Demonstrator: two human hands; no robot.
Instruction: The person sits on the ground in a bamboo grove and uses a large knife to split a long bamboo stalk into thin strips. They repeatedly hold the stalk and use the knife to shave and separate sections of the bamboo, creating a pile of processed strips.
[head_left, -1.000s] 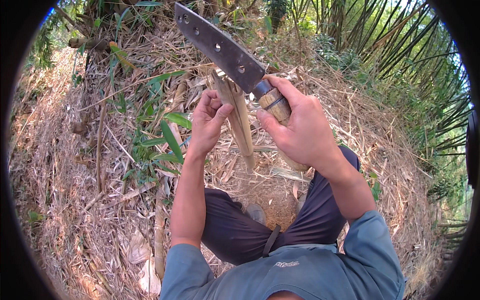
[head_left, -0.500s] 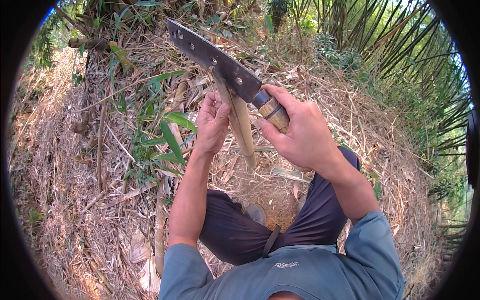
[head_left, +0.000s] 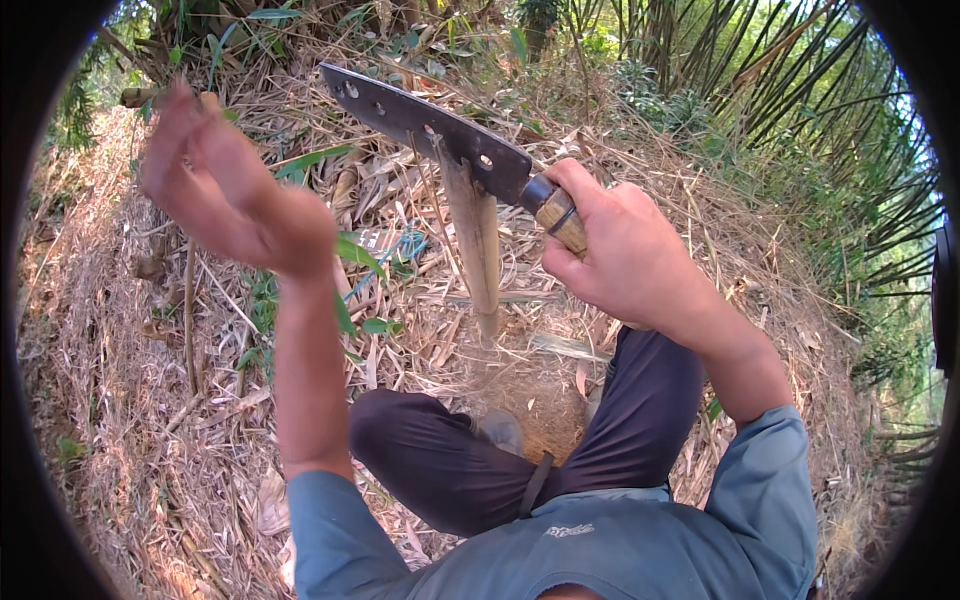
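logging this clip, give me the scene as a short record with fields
setting: ground covered in dry straw and leaves, green bamboo stems behind
right hand: fingers wrapped round the wooden handle of a broad dark steel chopping blade
blade: its edge set into the top of an upright pale bamboo stake
left hand: raised, open, blurred, touching nothing
posture: crouched, dark trousers, blue shirt

bright daylight | left hand motion-blurred | fisheye bending, black rim corners
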